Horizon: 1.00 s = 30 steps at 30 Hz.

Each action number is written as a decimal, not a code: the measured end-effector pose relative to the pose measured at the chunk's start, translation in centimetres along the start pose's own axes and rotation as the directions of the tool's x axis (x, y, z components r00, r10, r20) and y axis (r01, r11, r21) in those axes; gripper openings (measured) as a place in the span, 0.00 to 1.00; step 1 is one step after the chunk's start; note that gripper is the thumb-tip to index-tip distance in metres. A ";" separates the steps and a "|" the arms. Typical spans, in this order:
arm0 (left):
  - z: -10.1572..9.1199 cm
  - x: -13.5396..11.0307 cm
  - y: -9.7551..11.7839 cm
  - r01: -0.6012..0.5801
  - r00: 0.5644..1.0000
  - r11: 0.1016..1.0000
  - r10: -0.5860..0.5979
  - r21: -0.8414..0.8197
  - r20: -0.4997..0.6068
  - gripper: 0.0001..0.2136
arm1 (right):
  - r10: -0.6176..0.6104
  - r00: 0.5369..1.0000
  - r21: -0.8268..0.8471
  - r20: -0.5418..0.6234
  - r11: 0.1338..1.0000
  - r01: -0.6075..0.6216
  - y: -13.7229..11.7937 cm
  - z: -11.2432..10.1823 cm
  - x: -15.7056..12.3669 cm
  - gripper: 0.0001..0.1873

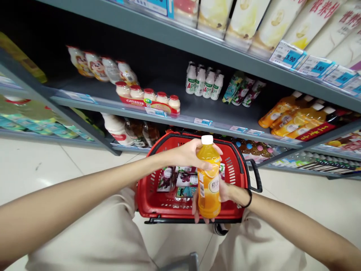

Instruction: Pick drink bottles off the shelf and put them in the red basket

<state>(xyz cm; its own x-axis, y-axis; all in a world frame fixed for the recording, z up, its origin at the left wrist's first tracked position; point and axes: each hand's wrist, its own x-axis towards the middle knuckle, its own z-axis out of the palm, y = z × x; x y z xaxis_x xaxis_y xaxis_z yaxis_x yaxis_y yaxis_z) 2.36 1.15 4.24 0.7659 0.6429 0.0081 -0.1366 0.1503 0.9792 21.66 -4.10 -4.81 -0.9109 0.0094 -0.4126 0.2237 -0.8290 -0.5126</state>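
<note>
An orange juice bottle [209, 184] with a white cap stands nearly upright between my two hands, above a red shopping basket [149, 205]. My left hand [191, 152] is wrapped round its upper part, just below the cap. Lower down, my right hand [224, 188] supports the bottle from behind, with fingertips showing under and beside its base. Inside the basket lie several packs with grape pictures [187, 180] and a teal pack [186, 192], partly hidden by the bottle and hands.
Ahead, a grey shelf [169, 90] holds red-capped drink bottles [148, 97], small white bottles [203, 82], cans [243, 89] and more orange juice bottles [299, 114]. Cartons [248, 22] line the shelf above. The basket's black handle [255, 176] sticks out at right. My knees flank the basket.
</note>
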 end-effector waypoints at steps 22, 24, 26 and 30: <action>-0.4 -1.2 -0.1 -0.009 1.000 0.975 0.011 0.224 -0.011 0.27 | -0.375 0.856 -0.262 -0.357 0.919 0.293 -0.7 0.8 -0.8 0.25; -0.3 -1.3 0.0 -0.006 1.000 0.974 0.010 0.225 -0.018 0.27 | -0.370 0.855 -0.260 -0.364 0.922 0.288 -0.6 0.4 -0.8 0.24; -0.2 -1.3 0.0 -0.004 1.000 0.974 0.007 0.227 -0.014 0.27 | -0.364 0.850 -0.250 -0.380 0.925 0.285 -0.5 0.0 -0.8 0.25; -0.2 -1.2 -0.2 -0.021 1.000 0.968 0.024 0.249 -0.009 0.27 | -0.326 0.846 -0.220 -0.422 0.942 0.253 -0.3 -0.6 -0.9 0.24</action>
<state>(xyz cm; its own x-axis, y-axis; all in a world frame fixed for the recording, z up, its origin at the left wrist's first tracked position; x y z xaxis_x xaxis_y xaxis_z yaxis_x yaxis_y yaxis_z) 1.30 0.50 4.03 0.7569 0.6528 0.0299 0.0077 -0.0547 0.9985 22.59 -3.53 -4.75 -0.6972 0.5142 -0.4995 0.0563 -0.6554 -0.7532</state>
